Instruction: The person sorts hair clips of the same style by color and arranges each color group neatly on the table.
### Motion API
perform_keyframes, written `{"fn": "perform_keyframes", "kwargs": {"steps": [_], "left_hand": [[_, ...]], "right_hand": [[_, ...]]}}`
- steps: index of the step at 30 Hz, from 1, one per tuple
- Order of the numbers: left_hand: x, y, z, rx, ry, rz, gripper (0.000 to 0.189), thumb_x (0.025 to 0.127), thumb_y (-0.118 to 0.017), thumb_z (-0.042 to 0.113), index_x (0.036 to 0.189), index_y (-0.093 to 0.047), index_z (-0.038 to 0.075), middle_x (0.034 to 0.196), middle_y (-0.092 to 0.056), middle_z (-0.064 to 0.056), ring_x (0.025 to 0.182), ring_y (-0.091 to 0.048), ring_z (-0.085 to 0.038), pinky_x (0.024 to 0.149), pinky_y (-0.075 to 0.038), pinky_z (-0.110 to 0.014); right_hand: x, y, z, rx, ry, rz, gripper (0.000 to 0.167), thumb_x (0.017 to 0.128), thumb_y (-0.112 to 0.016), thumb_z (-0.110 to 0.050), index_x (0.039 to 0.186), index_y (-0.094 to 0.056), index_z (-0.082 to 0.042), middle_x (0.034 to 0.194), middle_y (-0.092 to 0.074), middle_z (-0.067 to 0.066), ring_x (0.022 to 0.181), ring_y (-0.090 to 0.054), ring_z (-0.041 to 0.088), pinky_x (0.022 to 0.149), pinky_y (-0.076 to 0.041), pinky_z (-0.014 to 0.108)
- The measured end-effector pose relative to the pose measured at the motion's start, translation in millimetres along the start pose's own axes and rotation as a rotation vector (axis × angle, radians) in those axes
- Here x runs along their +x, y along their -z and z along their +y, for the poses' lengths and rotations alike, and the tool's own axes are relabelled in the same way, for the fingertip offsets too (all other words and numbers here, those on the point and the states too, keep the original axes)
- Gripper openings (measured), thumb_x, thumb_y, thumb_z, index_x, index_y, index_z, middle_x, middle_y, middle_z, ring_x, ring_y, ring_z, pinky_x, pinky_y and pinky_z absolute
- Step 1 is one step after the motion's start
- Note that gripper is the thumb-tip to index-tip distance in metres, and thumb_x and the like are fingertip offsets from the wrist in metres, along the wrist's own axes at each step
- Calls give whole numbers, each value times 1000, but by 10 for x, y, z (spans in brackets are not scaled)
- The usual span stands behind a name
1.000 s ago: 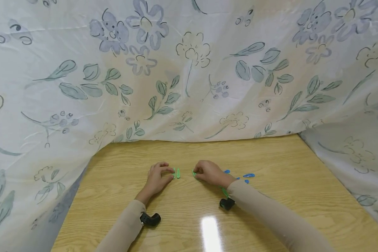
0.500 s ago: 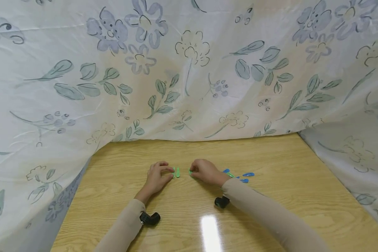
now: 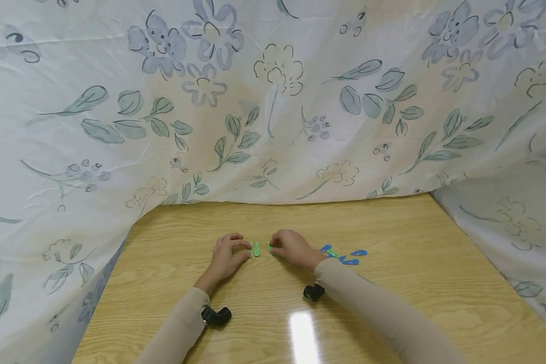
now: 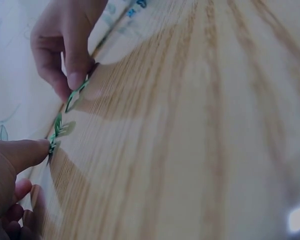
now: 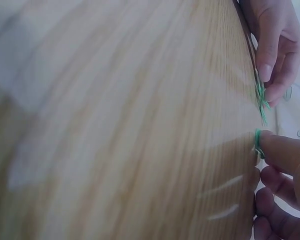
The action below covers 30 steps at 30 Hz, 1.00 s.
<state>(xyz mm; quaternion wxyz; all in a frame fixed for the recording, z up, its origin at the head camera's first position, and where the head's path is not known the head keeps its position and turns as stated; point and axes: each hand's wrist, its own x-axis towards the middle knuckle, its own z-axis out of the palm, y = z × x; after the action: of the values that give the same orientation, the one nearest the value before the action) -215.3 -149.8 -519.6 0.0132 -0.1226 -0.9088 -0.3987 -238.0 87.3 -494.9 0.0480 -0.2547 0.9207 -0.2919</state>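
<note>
Two green snap hair clips lie side by side in the middle of the table. My left hand [image 3: 227,256] has its thumb and forefinger at the two ends of the left green clip [image 3: 251,249]. Just right of it lies the other green hair clip [image 3: 257,249], its narrow end pointing away from me. My right hand [image 3: 294,248] pinches a third green hair clip [image 4: 76,95] by thumb and forefinger, a small gap to the right of that pair. Fingers partly cover this clip in the head view; its green edge [image 5: 258,142] shows in the right wrist view.
Beyond my right wrist lie several blue hair clips [image 3: 359,253] with a green hair clip [image 3: 331,253] among them. A flowered cloth [image 3: 273,151] hangs along the back and sides of the wooden table [image 3: 391,313]. Black cameras [image 3: 217,316] are strapped to both wrists.
My right hand has slid left with its green hair clip, closer to the two lying clips. More of the blue and green clips at the right now shows. My left hand stays put.
</note>
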Motion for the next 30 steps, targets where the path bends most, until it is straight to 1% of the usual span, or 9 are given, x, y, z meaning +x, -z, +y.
{"fn": "perform_keyframes", "kwargs": {"steps": [4,9,14,22,30], "left_hand": [[-2,3,-1,-5,2,4,13,89,-77,17,102,-78,16,137,-58,-13,136,-38,-40,109,-24,-62],[-2,1,-5,5,3,4,13,89,-77,17,102,-78,16,137,-58,-13,136,-37,-40,109,-25,-62],[0,-6,-14,4,-2,1,13,89,-76,17,102,-79,17,137,-58,-12,136,-38,-40,108,-25,-62],[6,-6,-11,12,-13,7,12,89,-77,18,102,-79,17,137,-58,-12,136,-38,-40,108,-26,-63],[7,-1,-6,11,-15,0,14,89,-77,17,103,-78,15,136,-58,-14,135,-38,-42,109,-25,-63]], "right_hand": [[9,-22,-29,8,-4,5,12,91,-76,-17,98,-74,-8,102,-74,6,97,-69,21,88,-56,41],[20,-23,-110,2,-4,-8,12,91,-76,-18,97,-75,-8,103,-75,6,97,-70,22,89,-56,41],[32,-29,-160,-16,-4,-12,12,91,-77,-19,96,-74,-8,100,-75,5,93,-70,19,86,-56,39],[58,-68,-163,-54,-25,2,12,90,-77,-23,96,-75,-12,94,-73,-1,85,-65,11,76,-54,30],[58,-99,-133,-21,-21,0,17,92,-75,-21,105,-74,-10,90,-70,-2,80,-60,9,72,-51,28]]}}
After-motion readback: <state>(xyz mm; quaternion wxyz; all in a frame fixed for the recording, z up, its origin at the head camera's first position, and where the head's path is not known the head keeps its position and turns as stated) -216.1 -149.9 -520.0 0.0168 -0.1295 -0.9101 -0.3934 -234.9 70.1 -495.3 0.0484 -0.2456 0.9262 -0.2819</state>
